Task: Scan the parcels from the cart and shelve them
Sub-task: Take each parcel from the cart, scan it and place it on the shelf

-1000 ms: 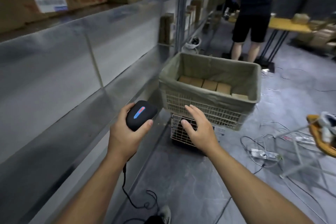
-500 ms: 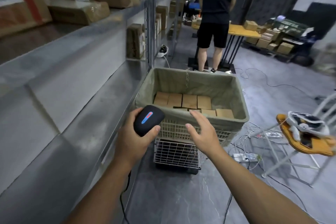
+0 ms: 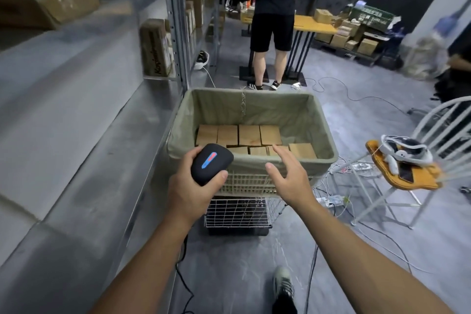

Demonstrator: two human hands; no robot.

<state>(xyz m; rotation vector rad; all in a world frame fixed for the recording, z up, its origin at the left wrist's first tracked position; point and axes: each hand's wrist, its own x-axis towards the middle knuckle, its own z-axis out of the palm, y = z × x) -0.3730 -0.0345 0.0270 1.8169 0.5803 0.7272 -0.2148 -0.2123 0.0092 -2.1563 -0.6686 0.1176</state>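
Warehouse aisle, grey concrete floor. Grey metal shelving (image 3: 84, 115) runs along the left, and the wire-basket cart with olive fabric liner (image 3: 293, 115) stands tight against its edge — presumably to shorten the carry from cart to shelf. Brown cardboard parcels (image 3: 249, 134) lie flat in two rows on the cart's bottom, toward its near side. Left hand (image 3: 188, 194) is wrapped round a black handheld scanner with a red-and-blue stripe (image 3: 211, 163), held just short of the cart's near rim, ready for a label. Right hand (image 3: 289, 181) is spread wide and holds nothing, hovering over the near rim — judged to be reaching for a front-row parcel.
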